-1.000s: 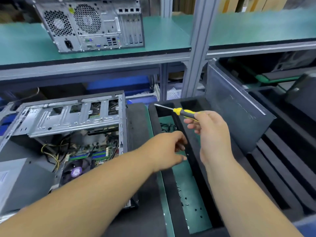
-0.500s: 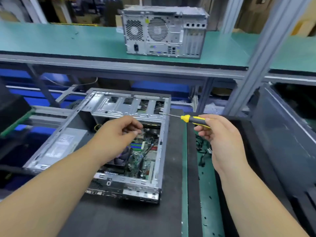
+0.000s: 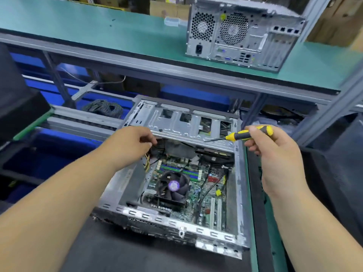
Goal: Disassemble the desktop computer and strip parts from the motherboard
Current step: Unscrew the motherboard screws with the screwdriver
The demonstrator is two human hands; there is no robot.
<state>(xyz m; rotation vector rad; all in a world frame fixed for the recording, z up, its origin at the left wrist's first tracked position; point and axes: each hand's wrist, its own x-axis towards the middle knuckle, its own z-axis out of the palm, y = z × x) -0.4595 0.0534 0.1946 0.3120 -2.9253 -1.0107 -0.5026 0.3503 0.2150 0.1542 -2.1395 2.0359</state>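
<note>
The open desktop case point(image 3: 176, 173) lay on its side at the centre of the dark bench mat point(image 3: 117, 252), motherboard point(image 3: 196, 185) face up inside, cooler fan point(image 3: 173, 186) near the middle. The left hand point(image 3: 133, 143) was at ten o'clock from the fan, fingers curled down at the cable bundle point(image 3: 147, 161) under the drive cage point(image 3: 188, 124); it looked to be pinching a wire, though the fingertips were hidden. The right hand point(image 3: 275, 150), at two o'clock, gripped the yellow-and-black screwdriver point(image 3: 241, 135), tip pointing left over the cage. Those cables should be soft and light, best pulled by the plug, not the wire. The board is stiff yet fragile: take it by the edges. The steel case is heavy, with sharp rims. A second tower point(image 3: 241, 36) stood on the green shelf point(image 3: 98, 30) at twelve.
</note>
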